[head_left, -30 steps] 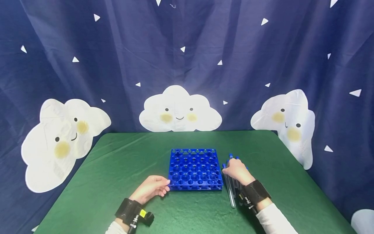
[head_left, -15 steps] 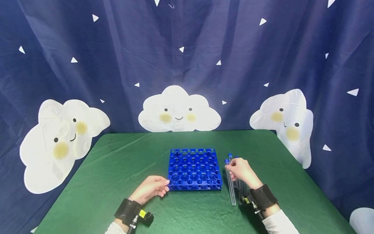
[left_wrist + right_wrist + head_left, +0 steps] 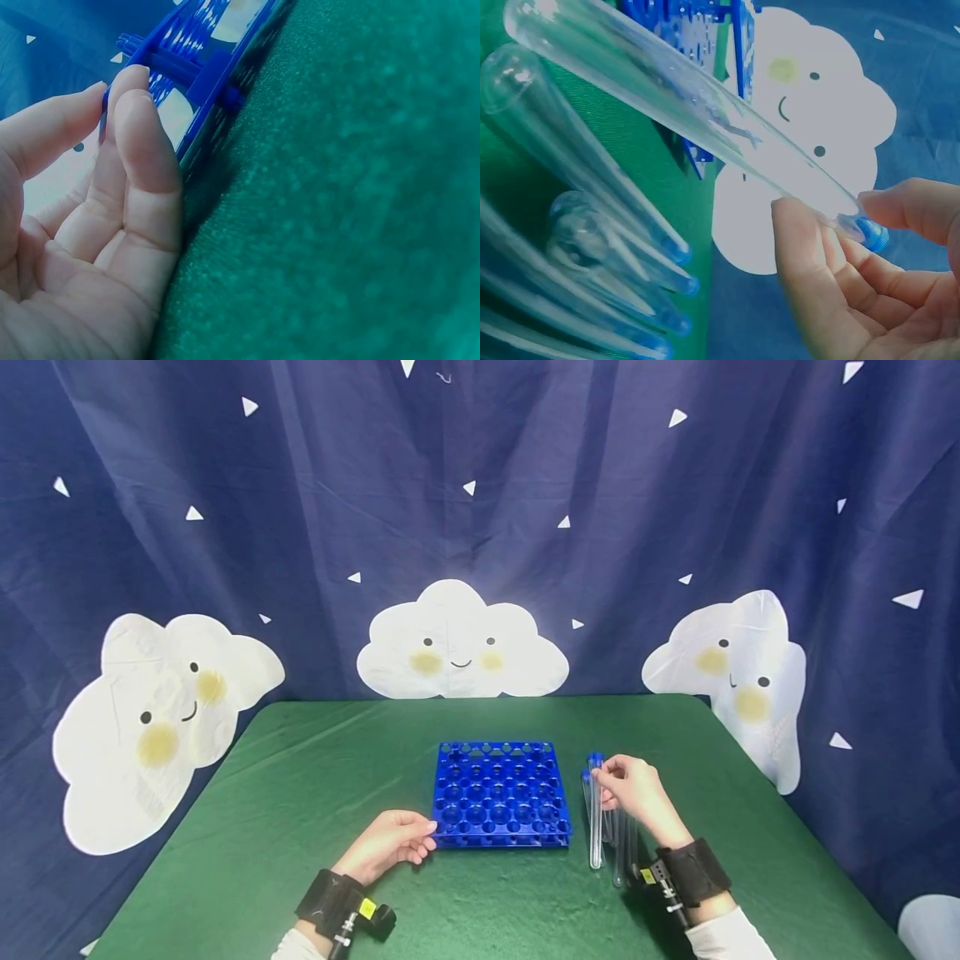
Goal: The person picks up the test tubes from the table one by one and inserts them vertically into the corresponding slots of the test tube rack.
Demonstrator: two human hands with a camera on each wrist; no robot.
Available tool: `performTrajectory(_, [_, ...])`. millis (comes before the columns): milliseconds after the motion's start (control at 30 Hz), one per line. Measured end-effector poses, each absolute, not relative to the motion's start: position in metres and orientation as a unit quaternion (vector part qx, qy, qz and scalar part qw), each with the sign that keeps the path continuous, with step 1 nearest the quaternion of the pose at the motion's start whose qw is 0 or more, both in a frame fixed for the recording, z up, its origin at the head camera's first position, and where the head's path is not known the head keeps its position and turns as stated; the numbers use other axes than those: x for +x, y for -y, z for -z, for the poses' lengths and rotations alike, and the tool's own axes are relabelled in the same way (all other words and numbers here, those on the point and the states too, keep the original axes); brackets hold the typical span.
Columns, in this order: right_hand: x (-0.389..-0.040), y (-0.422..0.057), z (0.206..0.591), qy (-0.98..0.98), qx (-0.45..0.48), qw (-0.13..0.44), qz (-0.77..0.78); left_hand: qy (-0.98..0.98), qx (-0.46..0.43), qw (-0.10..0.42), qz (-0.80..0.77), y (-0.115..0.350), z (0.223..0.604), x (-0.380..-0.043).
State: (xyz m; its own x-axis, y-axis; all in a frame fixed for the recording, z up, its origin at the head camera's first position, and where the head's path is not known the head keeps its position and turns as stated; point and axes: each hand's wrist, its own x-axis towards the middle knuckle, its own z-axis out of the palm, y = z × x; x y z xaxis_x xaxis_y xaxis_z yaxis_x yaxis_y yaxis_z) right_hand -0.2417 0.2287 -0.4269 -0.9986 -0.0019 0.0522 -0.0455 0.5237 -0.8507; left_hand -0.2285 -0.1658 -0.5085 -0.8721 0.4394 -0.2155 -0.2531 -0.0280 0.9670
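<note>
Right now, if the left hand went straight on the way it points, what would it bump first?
The blue rack. The left hand already pinches its near left corner, so it would probably push straight against it; nothing seems to lie between.

Left hand (image 3: 386,847): bare
Left wristband (image 3: 330,900): broad, black
Left wrist camera (image 3: 384,922): black, rounded, with yellow label (image 3: 367,907) and silvery metal fittings (image 3: 344,931)
Left sleeve (image 3: 296,946): white
Right hand (image 3: 633,791): bare
Right wristband (image 3: 695,872): broad, black, matching
Right camera mount (image 3: 678,914): dark, with yellow tag (image 3: 648,877) and silvery fittings (image 3: 670,896)
Right sleeve (image 3: 729,937): white, like the left
</note>
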Motion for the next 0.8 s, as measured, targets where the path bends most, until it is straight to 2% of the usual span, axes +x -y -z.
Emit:
performTrajectory(500, [-0.246,-0.215,0.405,0.894,0.073,0.196,-0.396,-0.657,0.069,0.241,-0.711,0.165,0.508,-0.227])
performTrajectory(800, [-0.250,-0.203,0.391,0.887,0.105,0.277,-0.355,-0.660,0.069,0.237,-0.710,0.164,0.506,-0.227])
